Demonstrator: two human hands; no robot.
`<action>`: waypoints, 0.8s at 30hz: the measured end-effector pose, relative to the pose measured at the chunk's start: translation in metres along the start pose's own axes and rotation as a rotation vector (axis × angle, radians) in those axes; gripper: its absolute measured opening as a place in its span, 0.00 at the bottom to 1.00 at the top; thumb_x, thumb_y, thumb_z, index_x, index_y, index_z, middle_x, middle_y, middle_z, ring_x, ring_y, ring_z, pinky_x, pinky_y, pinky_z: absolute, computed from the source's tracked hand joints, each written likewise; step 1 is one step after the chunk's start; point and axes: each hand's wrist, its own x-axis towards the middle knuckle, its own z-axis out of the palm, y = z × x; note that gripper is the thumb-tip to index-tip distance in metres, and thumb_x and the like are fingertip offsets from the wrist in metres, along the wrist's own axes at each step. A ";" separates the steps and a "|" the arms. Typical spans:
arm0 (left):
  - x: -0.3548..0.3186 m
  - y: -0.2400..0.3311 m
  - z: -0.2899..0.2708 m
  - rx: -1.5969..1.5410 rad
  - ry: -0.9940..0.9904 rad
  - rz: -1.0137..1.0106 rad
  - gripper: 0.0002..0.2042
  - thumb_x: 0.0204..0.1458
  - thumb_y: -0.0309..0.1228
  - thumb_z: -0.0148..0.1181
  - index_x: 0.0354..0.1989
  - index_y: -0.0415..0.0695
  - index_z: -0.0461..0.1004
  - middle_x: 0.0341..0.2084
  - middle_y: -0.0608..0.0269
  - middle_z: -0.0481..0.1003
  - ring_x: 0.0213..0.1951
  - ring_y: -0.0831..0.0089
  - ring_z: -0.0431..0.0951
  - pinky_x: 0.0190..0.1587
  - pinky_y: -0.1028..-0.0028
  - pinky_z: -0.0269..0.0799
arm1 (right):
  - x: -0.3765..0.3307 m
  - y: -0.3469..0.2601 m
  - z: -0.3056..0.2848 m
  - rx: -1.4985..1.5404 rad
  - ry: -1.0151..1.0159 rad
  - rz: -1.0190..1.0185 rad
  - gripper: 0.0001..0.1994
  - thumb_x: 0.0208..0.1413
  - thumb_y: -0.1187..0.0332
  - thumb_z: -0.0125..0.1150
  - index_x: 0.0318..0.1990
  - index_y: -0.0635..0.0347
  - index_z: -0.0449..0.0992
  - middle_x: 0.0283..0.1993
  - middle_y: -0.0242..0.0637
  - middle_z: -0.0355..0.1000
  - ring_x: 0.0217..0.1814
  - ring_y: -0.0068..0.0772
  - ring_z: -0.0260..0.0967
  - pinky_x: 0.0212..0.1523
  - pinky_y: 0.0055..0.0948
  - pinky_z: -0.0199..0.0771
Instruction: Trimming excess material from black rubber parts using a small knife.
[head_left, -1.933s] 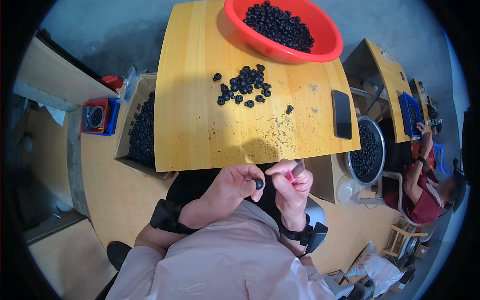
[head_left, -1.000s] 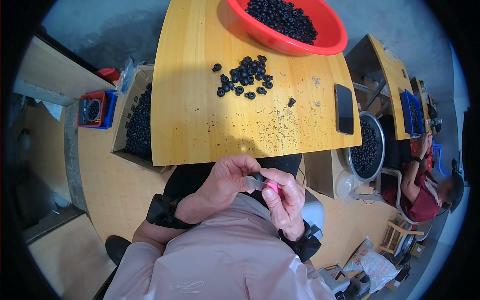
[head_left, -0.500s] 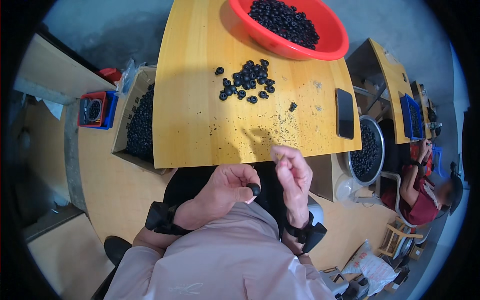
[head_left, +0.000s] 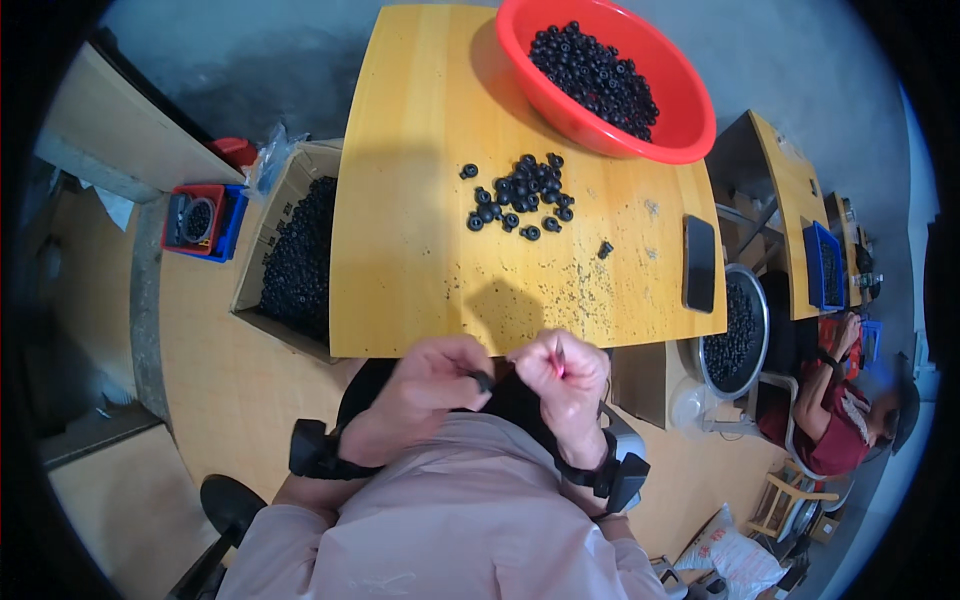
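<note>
Closing in now, the right hand (head_left: 572, 385) has dropped from its raised spot and come back toward the left hand (head_left: 420, 390), with the whole tabletop (head_left: 400, 200) sitting lower in view as the head shifts; the fingertips of the two hands are close, though it's hard to tell whether they touch; the left grip is clamped on one black rounded piece (head_left: 484, 381), pinched out at the fingertips, presumably so its end stays clear for the other hand; the right grip is clamped on a small pink-handled blade (head_left: 559, 358), held short, likely for fine control.

Both hands work over the lap, just off the near edge; crumbs (head_left: 575, 300) scatter across that side of the wood, while the pile of black pieces (head_left: 523, 190) sits farther in, perhaps to stay within reach yet out of the way; one loose piece (head_left: 605, 249) lies apart from it, and the red bowl (head_left: 685, 110) stands beyond, full of similar ones.

Pose-wise, the left forearm slants in from the lower left, that hand blurred; the right forearm rises steeply, wrist nearly upright, fingers curled in toward the left hand.
</note>
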 end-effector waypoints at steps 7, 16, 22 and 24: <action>-0.037 0.060 -0.113 0.098 0.282 0.455 0.13 0.47 0.34 0.58 0.36 0.37 0.69 0.25 0.60 0.71 0.28 0.75 0.70 0.33 0.79 0.64 | 0.058 0.034 -0.013 -0.544 0.220 0.023 0.06 0.46 0.73 0.59 0.33 0.59 0.73 0.16 0.34 0.65 0.17 0.20 0.60 0.20 0.21 0.59; -0.023 0.059 -0.099 0.673 0.905 0.609 0.24 0.47 0.34 0.59 0.52 0.37 0.64 0.49 0.59 0.67 0.46 0.72 0.66 0.54 0.75 0.54 | 0.087 0.055 -0.010 -1.023 0.210 0.057 0.12 0.43 0.72 0.56 0.39 0.54 0.74 0.25 0.43 0.72 0.25 0.43 0.70 0.26 0.33 0.68; -0.002 0.043 -0.039 0.574 0.370 0.453 0.17 0.43 0.36 0.62 0.36 0.37 0.69 0.33 0.61 0.70 0.41 0.74 0.68 0.46 0.76 0.60 | 0.043 0.001 -0.001 -0.407 0.028 0.084 0.10 0.42 0.75 0.62 0.36 0.62 0.74 0.26 0.38 0.73 0.23 0.22 0.67 0.24 0.19 0.65; 0.011 0.031 -0.021 0.530 0.308 0.375 0.17 0.42 0.37 0.63 0.34 0.37 0.69 0.31 0.63 0.69 0.39 0.75 0.68 0.45 0.76 0.61 | 0.029 -0.010 0.002 -0.327 -0.070 -0.033 0.11 0.41 0.79 0.62 0.35 0.63 0.75 0.26 0.37 0.72 0.23 0.19 0.66 0.23 0.17 0.64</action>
